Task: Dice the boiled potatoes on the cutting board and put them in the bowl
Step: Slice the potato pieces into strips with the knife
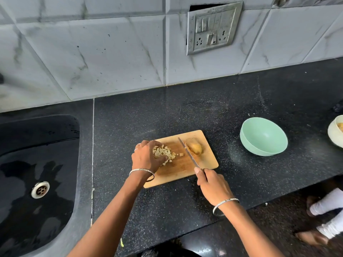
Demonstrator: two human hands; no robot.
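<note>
Left hand (145, 157) seemingly cupping diced potato (168, 152), right hand (211, 184) gripping knife (188, 154)

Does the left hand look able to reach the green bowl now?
Probably not directly: the knife in the right hand crosses the cutting board between the left hand, cupping diced potato, and the green bowl.

Both wrists wear thin silver bands: left bangle (142, 170) (patterned), right bangle (225, 201); a finger ring (135, 149) too.
</note>
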